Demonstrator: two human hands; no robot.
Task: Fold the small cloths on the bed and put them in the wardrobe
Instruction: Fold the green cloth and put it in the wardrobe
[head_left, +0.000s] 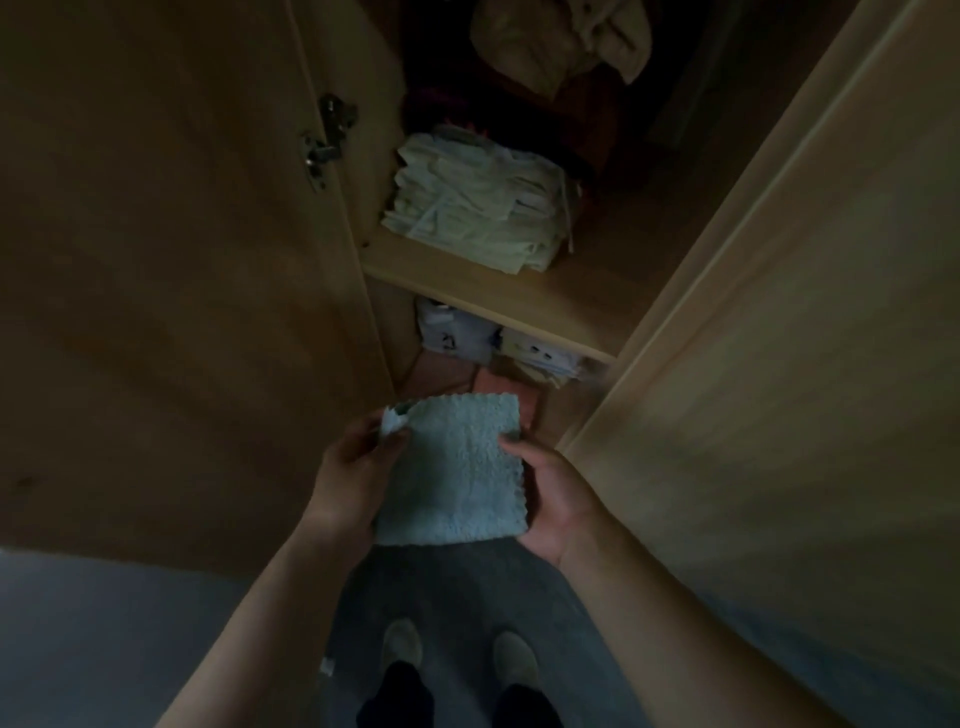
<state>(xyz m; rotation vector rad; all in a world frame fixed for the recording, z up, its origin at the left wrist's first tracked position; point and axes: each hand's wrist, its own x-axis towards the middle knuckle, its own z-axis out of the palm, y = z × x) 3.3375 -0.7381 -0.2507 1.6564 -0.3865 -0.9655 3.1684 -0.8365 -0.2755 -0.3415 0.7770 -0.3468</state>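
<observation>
Holding a folded cloth between both grips, we see pale blue-green fluffy terry with wavy edges; our left grip pinches its far left corner, our right grip clasps its right edge, and beyond them a wardrobe shelf holds a pale stack

Head-worn view, facing down and forward, wardrobe close ahead

Both hands, left hand and right hand, hold a folded pale-blue cloth before the open wardrobe.
</observation>
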